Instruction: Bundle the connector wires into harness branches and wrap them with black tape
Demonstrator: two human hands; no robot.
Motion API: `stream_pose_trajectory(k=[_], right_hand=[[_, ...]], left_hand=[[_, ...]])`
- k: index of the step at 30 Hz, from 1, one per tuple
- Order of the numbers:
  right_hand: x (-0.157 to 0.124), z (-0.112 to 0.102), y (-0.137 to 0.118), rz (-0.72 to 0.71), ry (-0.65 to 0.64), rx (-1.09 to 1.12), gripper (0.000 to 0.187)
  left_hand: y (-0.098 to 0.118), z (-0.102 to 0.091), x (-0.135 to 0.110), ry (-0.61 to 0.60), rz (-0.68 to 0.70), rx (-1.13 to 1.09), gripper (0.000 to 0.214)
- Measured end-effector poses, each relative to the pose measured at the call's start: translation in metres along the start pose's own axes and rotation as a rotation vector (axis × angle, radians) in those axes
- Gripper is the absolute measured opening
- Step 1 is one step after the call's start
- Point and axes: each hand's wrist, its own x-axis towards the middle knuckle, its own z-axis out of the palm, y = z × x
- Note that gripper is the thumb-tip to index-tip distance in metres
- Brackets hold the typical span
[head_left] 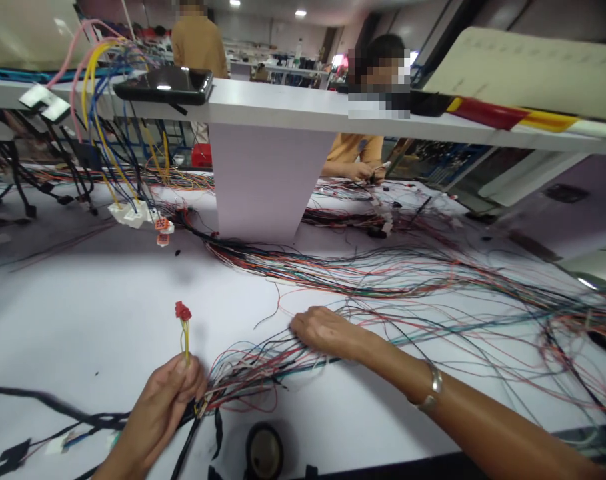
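Observation:
My left hand (170, 390) is closed, its thumb and fingers pinching yellow wires (186, 343) just below a small red connector (183, 311), which points up. Next to that hand, a harness of many thin wires (253, 373) spreads across the table from a black-wrapped part. My right hand (323, 331) lies over those wires further along, fingers curled down round some strands; its fingertips are hidden. A metal bracelet (435, 387) circles the right wrist.
A roll of black tape (264, 450) sits at the table's front edge. Behind lies another long wire bundle (333, 280). White connectors (135, 213) hang from a shelf (277, 103) bearing a phone (165, 85). Beyond it, a person in an orange shirt (355, 150) handles wires.

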Motion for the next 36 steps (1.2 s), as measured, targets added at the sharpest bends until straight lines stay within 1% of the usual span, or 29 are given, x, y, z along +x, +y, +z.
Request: stream_pose_trajectory(k=[2, 5, 7, 9, 11, 12, 13, 15, 17, 18, 20, 22, 24, 26, 27, 29, 33, 34, 36], right_hand=[[-0.004, 0.000, 0.005, 0.079, 0.038, 0.007, 0.018], [-0.016, 0.002, 0.014, 0.240, 0.101, 0.008, 0.020], [-0.027, 0.007, 0.020, 0.343, 0.121, -0.002, 0.021], [-0.039, 0.014, 0.025, 0.416, 0.119, -0.008, 0.020], [-0.050, 0.019, 0.029, 0.443, 0.101, 0.002, 0.021], [-0.053, 0.019, 0.028, 0.441, 0.111, 0.013, 0.020], [-0.056, 0.017, 0.026, 0.430, 0.146, 0.026, 0.020], [-0.053, 0.007, 0.014, 0.396, 0.292, 0.071, 0.020], [-0.038, -0.009, -0.011, 0.331, 0.442, 0.205, 0.023], [-0.027, -0.018, -0.026, 0.287, 0.476, 0.320, 0.024], [0.004, -0.035, -0.059, 0.189, 0.427, 0.630, 0.024], [0.040, -0.045, -0.088, 0.141, 0.358, 0.932, 0.022], [0.074, -0.049, -0.108, 0.034, 0.212, 1.199, 0.031], [0.101, -0.046, -0.120, -0.071, 0.111, 1.382, 0.032], [0.110, -0.044, -0.123, -0.096, 0.102, 1.439, 0.029], [0.120, -0.038, -0.128, -0.087, 0.139, 1.491, 0.026], [0.120, -0.029, -0.129, 0.044, 0.243, 1.477, 0.029], [0.119, -0.028, -0.129, 0.076, 0.264, 1.470, 0.028], [0.117, -0.027, -0.129, 0.125, 0.297, 1.453, 0.026]], left_hand=[[-0.001, 0.000, 0.001, -0.012, 0.004, -0.016, 0.042], [-0.001, -0.002, 0.002, -0.029, 0.025, -0.028, 0.041], [0.000, -0.003, 0.003, -0.029, 0.042, -0.030, 0.040], [0.002, -0.004, 0.003, -0.014, 0.056, -0.042, 0.039], [0.003, -0.005, 0.003, -0.001, 0.065, -0.059, 0.039], [0.003, -0.006, 0.004, -0.003, 0.068, -0.065, 0.039], [0.003, -0.006, 0.004, -0.009, 0.070, -0.069, 0.039], [0.002, -0.005, 0.005, -0.033, 0.077, -0.068, 0.039], [0.001, -0.005, 0.005, -0.052, 0.085, -0.059, 0.039], [0.001, -0.005, 0.005, -0.056, 0.090, -0.053, 0.039], [0.000, -0.004, 0.005, -0.062, 0.102, -0.040, 0.038], [0.000, -0.005, 0.005, -0.071, 0.118, -0.038, 0.037], [-0.001, -0.006, 0.005, -0.086, 0.134, -0.044, 0.037], [-0.001, -0.008, 0.006, -0.104, 0.137, -0.056, 0.038], [-0.001, -0.008, 0.007, -0.113, 0.130, -0.061, 0.038], [-0.002, -0.009, 0.008, -0.117, 0.115, -0.075, 0.037], [-0.002, -0.007, 0.009, -0.024, 0.124, -0.118, 0.027], [-0.001, -0.007, 0.009, 0.003, 0.135, -0.102, 0.027], [0.000, -0.005, 0.008, 0.041, 0.164, 0.002, 0.029]])
